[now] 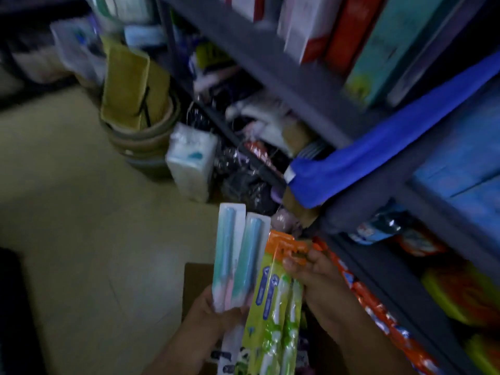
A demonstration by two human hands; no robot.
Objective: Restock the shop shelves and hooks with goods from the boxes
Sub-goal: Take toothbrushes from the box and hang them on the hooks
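The left grip (216, 315) clasps the teal packs (238, 258) low, tops free, while the right grip (313, 274) pinches the green packs (276, 307) at their orange tops, likely for hooking.

A pale tiled floor (81, 201) carries a stack of round brown tubs (143, 136) with folded cardboard standing in them, close to the foot of the dark metal shelving (284, 77). Just beside them a white wrapped pack (190, 161) stands upright against the shelving's lowest level. Boxed goods (338, 28) stand along the upper shelf.
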